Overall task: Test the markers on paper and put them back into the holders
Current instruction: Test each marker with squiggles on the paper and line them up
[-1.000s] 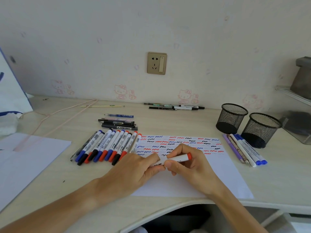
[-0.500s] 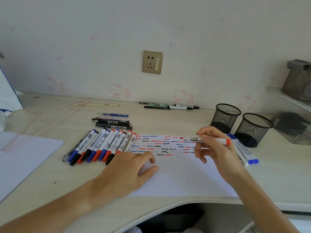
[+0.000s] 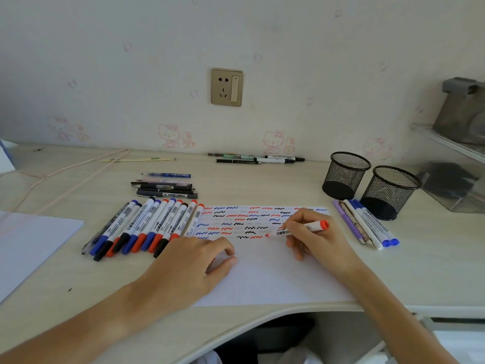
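Pinching a red marker (image 3: 298, 229) in my right hand (image 3: 319, 239), its tip on the paper (image 3: 275, 279); my left hand (image 3: 195, 264) rests there, fingers loosely curled.

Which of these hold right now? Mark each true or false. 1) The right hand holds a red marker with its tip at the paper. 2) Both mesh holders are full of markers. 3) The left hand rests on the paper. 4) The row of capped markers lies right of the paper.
1) True: the right hand grips the red marker, tip down on the paper.
2) False: both mesh holders look empty.
3) True: the left hand lies on the sheet's left part, fingers loosely curled.
4) False: the row of capped markers lies left of the paper; a smaller group of pens lies to its right.
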